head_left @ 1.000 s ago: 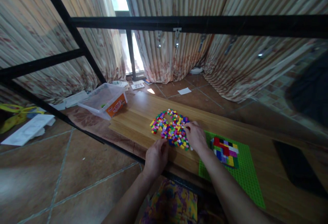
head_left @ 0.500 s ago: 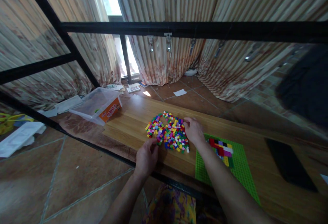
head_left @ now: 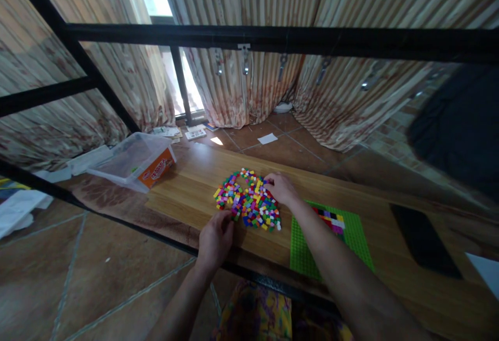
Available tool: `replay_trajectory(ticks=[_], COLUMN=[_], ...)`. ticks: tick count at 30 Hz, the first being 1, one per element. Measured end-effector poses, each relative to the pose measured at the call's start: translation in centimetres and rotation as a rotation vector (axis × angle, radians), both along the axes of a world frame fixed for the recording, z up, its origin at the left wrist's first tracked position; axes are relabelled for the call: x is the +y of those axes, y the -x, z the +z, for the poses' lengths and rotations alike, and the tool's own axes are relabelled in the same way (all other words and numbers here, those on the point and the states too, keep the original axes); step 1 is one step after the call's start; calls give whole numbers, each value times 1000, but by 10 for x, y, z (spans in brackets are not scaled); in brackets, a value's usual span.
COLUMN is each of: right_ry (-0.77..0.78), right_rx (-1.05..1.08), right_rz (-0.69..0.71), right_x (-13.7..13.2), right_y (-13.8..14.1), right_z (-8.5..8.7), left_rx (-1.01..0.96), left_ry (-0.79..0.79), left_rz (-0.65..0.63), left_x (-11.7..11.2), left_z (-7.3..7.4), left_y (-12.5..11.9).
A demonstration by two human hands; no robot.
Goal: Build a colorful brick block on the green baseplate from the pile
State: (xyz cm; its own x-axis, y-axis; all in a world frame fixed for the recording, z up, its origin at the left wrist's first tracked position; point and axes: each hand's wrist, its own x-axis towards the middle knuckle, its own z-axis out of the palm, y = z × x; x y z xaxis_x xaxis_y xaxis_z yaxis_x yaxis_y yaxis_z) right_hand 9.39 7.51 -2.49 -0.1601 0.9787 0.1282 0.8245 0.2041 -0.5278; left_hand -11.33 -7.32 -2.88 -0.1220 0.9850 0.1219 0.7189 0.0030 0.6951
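Observation:
A loose pile of small, many-coloured toy bricks (head_left: 251,203) is spread over the wooden board. At the pile's near left edge is my left hand (head_left: 216,237), its thumb and fingers drawn together in a pinch; anything between them is hidden. My right hand (head_left: 283,189) reaches to the far right edge of the pile, with bent fingers closed against the bricks. What those fingertips hold is too small to make out. Under my right forearm lies a green studded baseplate (head_left: 354,232), partly covered by the arm, with red, white, black, yellow and purple bricks fixed on it.
A clear plastic tub (head_left: 130,161) with an orange label stands at the left end of the wooden board (head_left: 183,195). A dark flat object (head_left: 424,239) lies to the right. A black metal bar (head_left: 273,39) crosses in front of the curtains, and another frame bar runs along the near side.
The view has shifted, so everything sits slightly farther left. Both hands stay at the brick pile, with only small finger movements.

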Motion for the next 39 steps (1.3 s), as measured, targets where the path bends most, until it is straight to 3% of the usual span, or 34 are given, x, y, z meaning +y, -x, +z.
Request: replay_trajectory(ticks=[5, 8, 12, 16, 19, 23, 28, 33, 39], right_ry=[22, 7, 6, 146, 219, 271, 177, 69, -25], right_rx=[95, 211, 615, 912, 1015, 1117, 1130, 1124, 690], right_rz=[-21, -59, -93, -16, -116, -261, -416, -511, -409], right_x=[-3, -18, -71, -135, -168, -191, -202, -197, -177], right_y=[1, 2, 8, 16, 12, -6, -43, -79, -103], right_z=[6, 16, 30, 29, 23, 18, 20, 18, 28], left_rx=[-18, -80, -230, -450, -582, -759, -815, -786, -570], left_ry=[-7, 1, 6, 29, 109, 252, 365, 401, 309], left_rz=[6, 28, 21, -160, -281, -258, -212, -236, -407], left_x=[1, 1, -1, -7, -15, -25, -29, -22, -8], left_z=[-1, 4, 18, 28, 27, 23, 25, 26, 24], left_y=[1, 0, -10, -36, -58, -82, -102, -117, -136])
